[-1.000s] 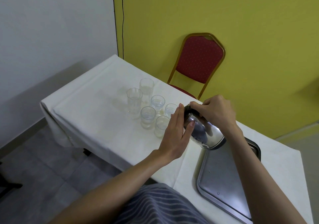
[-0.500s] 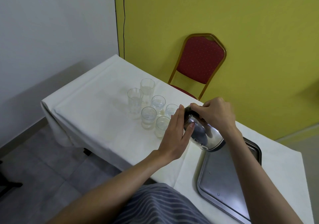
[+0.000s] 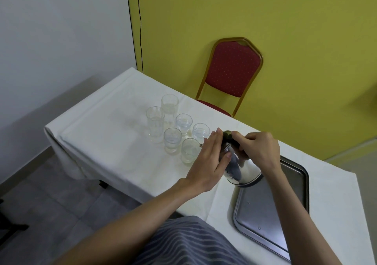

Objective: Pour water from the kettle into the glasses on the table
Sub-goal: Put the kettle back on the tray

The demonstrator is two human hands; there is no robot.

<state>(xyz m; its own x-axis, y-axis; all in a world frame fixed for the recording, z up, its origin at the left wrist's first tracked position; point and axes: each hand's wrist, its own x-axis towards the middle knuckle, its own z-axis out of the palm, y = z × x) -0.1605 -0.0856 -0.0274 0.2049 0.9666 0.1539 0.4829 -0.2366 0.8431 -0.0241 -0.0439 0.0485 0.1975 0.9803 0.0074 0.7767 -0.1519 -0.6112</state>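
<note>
A shiny steel kettle [image 3: 238,168] is tilted to the left, its spout over the nearest glass [image 3: 189,150]. My right hand [image 3: 261,152] grips the kettle's handle from above. My left hand [image 3: 210,162] lies flat against the kettle's left side, fingers extended. Several clear glasses stand in a cluster on the white tablecloth [image 3: 114,142]: two tall ones [image 3: 156,124] at the back left and short ones [image 3: 173,140] nearer the kettle. Most hold some water. The spout itself is mostly hidden behind my left hand.
A steel tray [image 3: 263,209] lies on the table under and right of the kettle. A red chair with a gold frame [image 3: 232,74] stands against the yellow wall behind the table. The table's left edge drops to a grey tiled floor.
The kettle and both hands have hardly shifted; the kettle stays tilted toward the nearest glass.
</note>
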